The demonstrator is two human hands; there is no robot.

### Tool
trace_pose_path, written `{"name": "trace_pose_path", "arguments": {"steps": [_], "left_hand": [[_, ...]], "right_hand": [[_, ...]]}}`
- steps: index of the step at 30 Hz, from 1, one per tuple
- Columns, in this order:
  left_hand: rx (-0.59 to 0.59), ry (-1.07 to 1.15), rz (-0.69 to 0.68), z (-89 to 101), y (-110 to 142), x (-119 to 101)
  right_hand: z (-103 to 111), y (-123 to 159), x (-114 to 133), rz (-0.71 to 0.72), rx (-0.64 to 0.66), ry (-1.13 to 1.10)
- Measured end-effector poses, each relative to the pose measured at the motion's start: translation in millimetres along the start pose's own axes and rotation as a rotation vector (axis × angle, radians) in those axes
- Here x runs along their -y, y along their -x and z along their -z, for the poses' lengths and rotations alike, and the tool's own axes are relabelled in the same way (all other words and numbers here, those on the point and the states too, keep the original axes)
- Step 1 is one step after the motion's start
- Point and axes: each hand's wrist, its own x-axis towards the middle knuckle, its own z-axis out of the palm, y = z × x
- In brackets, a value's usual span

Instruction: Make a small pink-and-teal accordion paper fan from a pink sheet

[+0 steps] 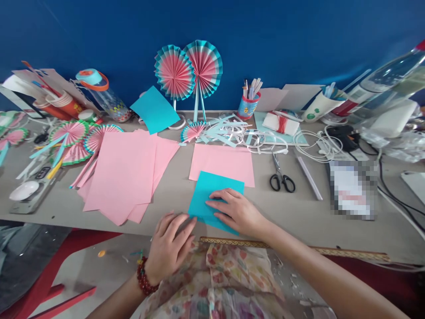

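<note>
A square sheet of turquoise paper (pixel 208 186) lies tilted on the desk in front of me, partly over a pink sheet (pixel 226 159). My right hand (pixel 234 210) rests flat on the turquoise sheet, its fingers spread and pointing left. At the sheet's lower left corner is my left hand (pixel 173 241), fingers apart, over the desk's front edge; whether its fingertips touch the paper I cannot tell. Neither hand grips anything. Black-handled scissors (pixel 281 177) lie to the right, points away from me.
Overlapping pink sheets (pixel 122 173) lie on the left. Behind are paper strips (pixel 229 130), another turquoise sheet (pixel 155 110) and two round pleated paper fans (pixel 204 68) against the blue wall. A pen cup (pixel 248 106) stands behind. Cables (pixel 320 146) and a bottle (pixel 375 88) are at right.
</note>
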Motion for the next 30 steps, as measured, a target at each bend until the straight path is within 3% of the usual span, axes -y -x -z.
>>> {"name": "trace_pose_path", "arguments": {"steps": [3, 6, 12, 30], "left_hand": [[0.021, 0.031, -0.114, -2.7, -3, -10], [0.122, 0.023, -0.211, -6.5, -9, -16], [0.177, -0.024, -0.284, -8.9, -10, -11], [0.114, 0.0, -0.218, -12.1, 0, -13]], "right_hand": [[0, 0, 1, -0.021, -0.006, -0.042], [3, -2, 1, -0.029, 0.006, -0.082], [10, -5, -10, 0.022, 0.042, -0.175], [5, -4, -13, 0.032, 0.005, -0.15]]}}
